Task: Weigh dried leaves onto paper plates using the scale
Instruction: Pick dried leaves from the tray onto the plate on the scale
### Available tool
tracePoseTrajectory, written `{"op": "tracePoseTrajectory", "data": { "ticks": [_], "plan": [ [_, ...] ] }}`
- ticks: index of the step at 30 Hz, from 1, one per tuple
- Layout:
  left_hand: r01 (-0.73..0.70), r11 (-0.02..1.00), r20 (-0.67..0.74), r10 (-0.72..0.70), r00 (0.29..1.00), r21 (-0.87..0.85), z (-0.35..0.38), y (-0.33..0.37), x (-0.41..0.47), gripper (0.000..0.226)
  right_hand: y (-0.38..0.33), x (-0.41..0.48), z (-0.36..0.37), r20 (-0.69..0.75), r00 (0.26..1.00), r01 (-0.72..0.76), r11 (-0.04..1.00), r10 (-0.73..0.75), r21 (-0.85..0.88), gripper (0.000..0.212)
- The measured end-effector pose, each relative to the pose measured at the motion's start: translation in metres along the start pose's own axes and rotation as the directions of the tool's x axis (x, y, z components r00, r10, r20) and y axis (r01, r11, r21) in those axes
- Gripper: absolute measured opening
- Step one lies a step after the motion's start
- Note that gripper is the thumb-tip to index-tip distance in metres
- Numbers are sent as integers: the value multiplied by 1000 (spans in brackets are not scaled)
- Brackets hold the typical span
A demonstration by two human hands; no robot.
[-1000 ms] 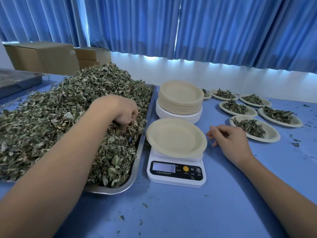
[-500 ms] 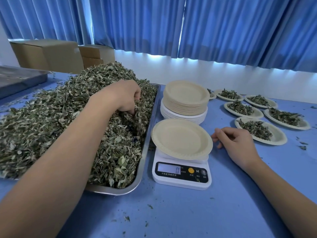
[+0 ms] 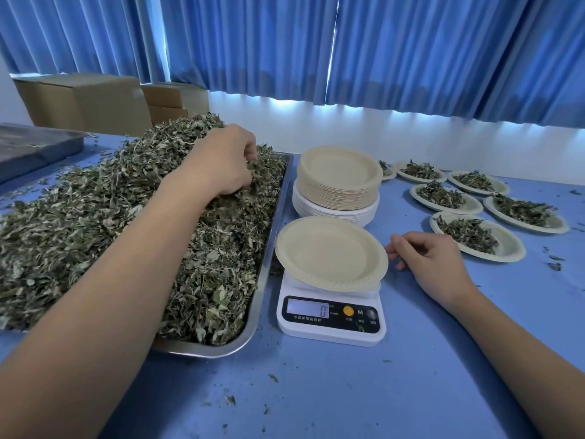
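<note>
— Since these go left to right, what's on the far left?

— Flat dark tray [image 3: 38,147] at the table edge, cardboard boxes [image 3: 85,103] behind it, blue curtains [image 3: 411,58] across the back. Then a big steel tray [image 3: 269,248], heaped way over its rim with dried leaves [image 3: 79,217]. Some have spilled onto the blue table [image 3: 316,391].

— And the left hand?

— The left hand [image 3: 221,163] is up on the far right part of the heap. Fingers are curled down into the leaves, clutching a bunch.

— Next over?

— A stack of paper plates [image 3: 338,182], tan ones on top of white ones, just beside the tray's far corner. In front of that is the white scale [image 3: 332,315] with one bare paper plate [image 3: 329,251] sitting on it. Display reads 0.

— Right hand?

— The right hand [image 3: 433,264] rests on the table just right of that plate, fingers loosely curled, nothing in it. Its fingertips are right by the rim, can't tell if they touch. Past it on the far right are the filled plates [image 3: 478,236], six I can count, each with its own little pile. Crumbs lie scattered around them.
</note>
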State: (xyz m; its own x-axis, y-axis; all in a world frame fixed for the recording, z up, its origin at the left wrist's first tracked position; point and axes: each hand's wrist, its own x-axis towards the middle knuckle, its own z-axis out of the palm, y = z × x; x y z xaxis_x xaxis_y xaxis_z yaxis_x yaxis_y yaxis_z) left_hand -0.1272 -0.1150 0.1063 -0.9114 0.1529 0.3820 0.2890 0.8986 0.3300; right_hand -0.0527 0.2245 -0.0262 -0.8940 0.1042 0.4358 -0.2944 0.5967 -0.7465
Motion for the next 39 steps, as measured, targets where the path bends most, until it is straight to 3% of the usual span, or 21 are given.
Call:
{"op": "tracePoseTrajectory", "data": {
  "ticks": [4,7,10,19,29,31,34,37,39],
  "plan": [
    [-42,982,51,52,997,-186,1,15,-5,27,-1,0,0,7,1000,1,1000,-1,1,31],
    [-20,911,129,80,988,-411,6,31,-10,27,-2,0,0,15,1000,-2,1000,2,8,30],
    [-18,864,191,132,973,-502,17,47,-16,29,-4,-1,1,19,1000,8,1000,-8,-9,30],
    [-164,862,365,366,856,-479,54,72,-33,32,-3,-1,0,50,999,26,996,-22,-89,33],
    [-75,872,406,299,864,-483,29,48,-19,35,-5,-2,0,71,997,36,993,-28,-114,33],
    [-104,915,406,272,873,-390,19,40,-14,34,-5,-2,0,71,997,40,992,-32,-122,33],
    [-147,989,516,133,846,-15,8,24,-6,51,-5,-2,-2,73,997,41,992,-32,-118,33],
    [-152,937,614,-78,785,313,10,7,-4,72,-5,-2,-1,76,996,43,992,-34,-115,33],
    [-173,923,689,-121,715,342,15,2,-5,76,-5,-2,0,79,996,45,992,-36,-118,33]
  ]
}}
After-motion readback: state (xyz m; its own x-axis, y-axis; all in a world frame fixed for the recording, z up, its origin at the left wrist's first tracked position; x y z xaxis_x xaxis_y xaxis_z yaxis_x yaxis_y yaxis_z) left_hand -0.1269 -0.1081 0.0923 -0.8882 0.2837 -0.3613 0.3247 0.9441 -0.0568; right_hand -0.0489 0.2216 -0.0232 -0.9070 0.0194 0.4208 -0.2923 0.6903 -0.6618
